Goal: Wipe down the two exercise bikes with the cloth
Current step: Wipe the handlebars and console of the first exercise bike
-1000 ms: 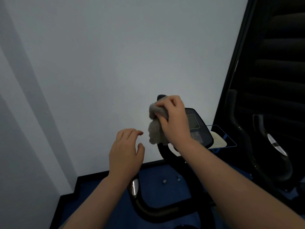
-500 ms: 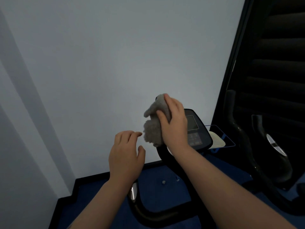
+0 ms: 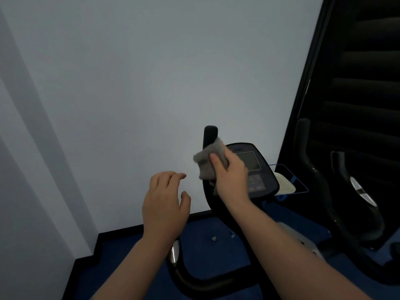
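Observation:
A black exercise bike stands in front of me, with a looping handlebar (image 3: 207,280) and a console with a dark screen (image 3: 251,161). My right hand (image 3: 231,176) grips a grey cloth (image 3: 205,162) and presses it against the handlebar's upright left post (image 3: 210,135), just left of the console. The top of the post shows above the cloth. My left hand (image 3: 164,204) hovers open to the left, holding nothing. A second black bike's handlebars (image 3: 324,191) stand at the right, in shadow.
A pale wall (image 3: 151,83) rises close behind the bike. The floor is blue carpet (image 3: 205,239) with a black skirting edge. A dark slatted panel (image 3: 357,72) fills the upper right. A white object (image 3: 283,185) lies on a blue-edged tray behind the console.
My right hand has slid the cloth down the upright post, uncovering its top. The left hand has stayed hovering in place.

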The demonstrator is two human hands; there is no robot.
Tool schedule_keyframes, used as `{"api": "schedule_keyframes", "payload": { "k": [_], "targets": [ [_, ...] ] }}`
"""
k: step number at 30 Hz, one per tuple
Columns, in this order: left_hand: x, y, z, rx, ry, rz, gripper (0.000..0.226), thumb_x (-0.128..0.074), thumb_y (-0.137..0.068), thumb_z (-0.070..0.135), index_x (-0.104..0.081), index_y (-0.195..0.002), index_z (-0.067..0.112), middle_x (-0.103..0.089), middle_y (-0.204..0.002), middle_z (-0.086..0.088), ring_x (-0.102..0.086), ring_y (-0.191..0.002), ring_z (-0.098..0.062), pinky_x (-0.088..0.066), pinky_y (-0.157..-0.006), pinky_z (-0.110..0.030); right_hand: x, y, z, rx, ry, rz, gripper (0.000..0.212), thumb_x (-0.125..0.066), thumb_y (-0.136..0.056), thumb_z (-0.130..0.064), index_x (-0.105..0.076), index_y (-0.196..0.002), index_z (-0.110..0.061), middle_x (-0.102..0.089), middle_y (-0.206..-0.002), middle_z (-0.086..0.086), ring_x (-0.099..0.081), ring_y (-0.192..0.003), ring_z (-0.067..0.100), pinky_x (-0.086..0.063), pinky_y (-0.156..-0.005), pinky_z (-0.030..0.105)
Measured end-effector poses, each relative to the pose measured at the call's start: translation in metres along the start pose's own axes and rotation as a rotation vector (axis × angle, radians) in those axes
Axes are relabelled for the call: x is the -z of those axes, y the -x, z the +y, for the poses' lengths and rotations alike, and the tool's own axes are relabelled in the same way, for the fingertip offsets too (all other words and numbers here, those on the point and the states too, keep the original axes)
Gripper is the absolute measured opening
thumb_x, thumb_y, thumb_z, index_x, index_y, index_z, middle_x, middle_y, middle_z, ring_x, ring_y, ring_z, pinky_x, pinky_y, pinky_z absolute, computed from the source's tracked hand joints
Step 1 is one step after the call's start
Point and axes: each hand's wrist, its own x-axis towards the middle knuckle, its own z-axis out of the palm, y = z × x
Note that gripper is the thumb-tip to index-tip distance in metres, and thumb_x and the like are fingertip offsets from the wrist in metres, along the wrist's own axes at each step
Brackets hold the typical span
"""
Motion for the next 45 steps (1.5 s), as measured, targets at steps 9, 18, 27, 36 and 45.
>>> {"api": "schedule_keyframes", "payload": {
  "k": [9, 18, 27, 36, 45],
  "targets": [
    [-0.001, 0.0, 0.0, 0.0, 0.01, 0.004, 0.036, -0.067, -0.077, 0.006, -0.064, -0.112, 0.014, -0.059, -0.109, 0.001, -0.042, -0.111, -0.013, -0.046, -0.067, -0.027, 0.014, -0.018, -0.012, 0.068, 0.066, 0.065, 0.02, -0.055, -0.096, -0.036, -0.066, -0.102, -0.021, -0.062, -0.098, 0.001, -0.059, -0.089, 0.007, -0.05, -0.073, 0.022],
    [-0.002, 0.0, -0.003, -0.011, 0.015, 0.007, 0.036, -0.069, -0.076, 0.006, -0.065, -0.11, 0.014, -0.059, -0.108, 0.001, -0.043, -0.11, -0.013, -0.043, -0.067, -0.024, 0.033, -0.002, 0.004, -0.005, 0.339, -0.177, 0.017, -0.06, -0.093, -0.031, -0.07, -0.09, -0.017, -0.067, -0.084, 0.004, -0.062, -0.083, 0.022, -0.052, -0.072, 0.036],
    [-0.001, 0.001, -0.003, -0.029, 0.008, 0.009, 0.035, -0.069, -0.075, 0.007, -0.065, -0.11, 0.014, -0.059, -0.108, 0.001, -0.045, -0.109, -0.014, -0.047, -0.069, -0.027, 0.013, -0.016, -0.013, 0.17, 0.301, -0.002, 0.016, -0.054, -0.097, -0.029, -0.063, -0.103, -0.017, -0.056, -0.094, 0.001, -0.056, -0.087, 0.017, -0.04, -0.07, 0.028],
    [-0.002, -0.001, -0.004, -0.016, 0.03, 0.014, 0.035, -0.07, -0.074, 0.007, -0.066, -0.108, 0.016, -0.059, -0.106, 0.005, -0.043, -0.108, -0.009, -0.042, -0.07, -0.023, 0.035, -0.018, -0.021, 0.094, 0.065, 0.027, 0.015, -0.067, -0.087, -0.031, -0.056, -0.096, -0.035, -0.065, -0.086, -0.013, -0.06, -0.077, -0.008, -0.042, -0.058, 0.005],
    [-0.003, 0.0, -0.003, -0.021, 0.013, 0.022, 0.031, -0.056, -0.078, 0.017, -0.066, -0.108, 0.015, -0.059, -0.108, 0.002, -0.046, -0.108, -0.013, -0.045, -0.07, -0.026, 0.023, 0.011, 0.006, 0.055, 0.192, -0.089, 0.008, -0.068, -0.086, -0.028, -0.061, -0.083, -0.027, -0.065, -0.082, -0.007, -0.061, -0.081, 0.011, -0.053, -0.072, 0.042]
  ]
}}
